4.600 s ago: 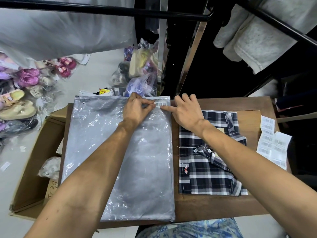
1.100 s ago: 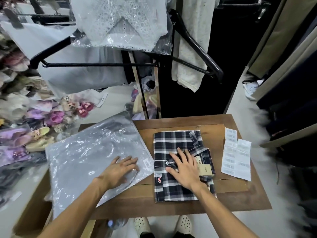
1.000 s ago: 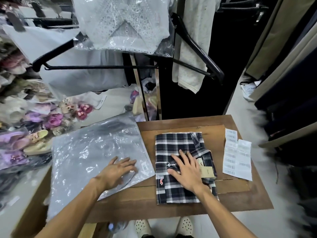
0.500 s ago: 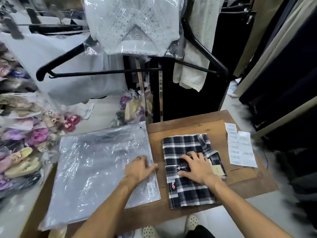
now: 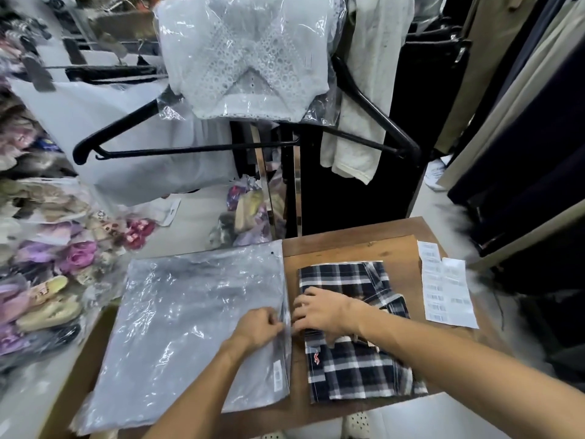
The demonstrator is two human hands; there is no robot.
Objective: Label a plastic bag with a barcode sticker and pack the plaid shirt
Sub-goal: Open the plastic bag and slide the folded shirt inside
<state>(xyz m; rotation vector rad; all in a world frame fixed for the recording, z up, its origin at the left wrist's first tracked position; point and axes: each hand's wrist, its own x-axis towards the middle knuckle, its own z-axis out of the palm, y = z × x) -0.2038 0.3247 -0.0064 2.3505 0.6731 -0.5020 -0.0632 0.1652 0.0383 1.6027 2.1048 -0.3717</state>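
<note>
A clear plastic bag (image 5: 190,312) lies flat on the left part of the wooden table (image 5: 348,245), with a barcode sticker (image 5: 277,375) near its right edge. My left hand (image 5: 259,327) pinches that right edge of the bag. The folded black-and-white plaid shirt (image 5: 354,362) lies just right of the bag. My right hand (image 5: 323,312) rests on the shirt's left side, its fingertips at the bag's edge; whether they grip the bag I cannot tell.
A white sheet of barcode stickers (image 5: 446,289) lies at the table's right edge. A black clothes rack (image 5: 221,150) with bagged garments stands behind the table. Bagged sandals (image 5: 47,280) pile up on the left. Dark hanging clothes (image 5: 522,153) fill the right.
The bag has been turned, so the stickered edge now faces the shirt. My left hand went from lying flat on the bag to pinching its edge; my right hand slid left across the shirt.
</note>
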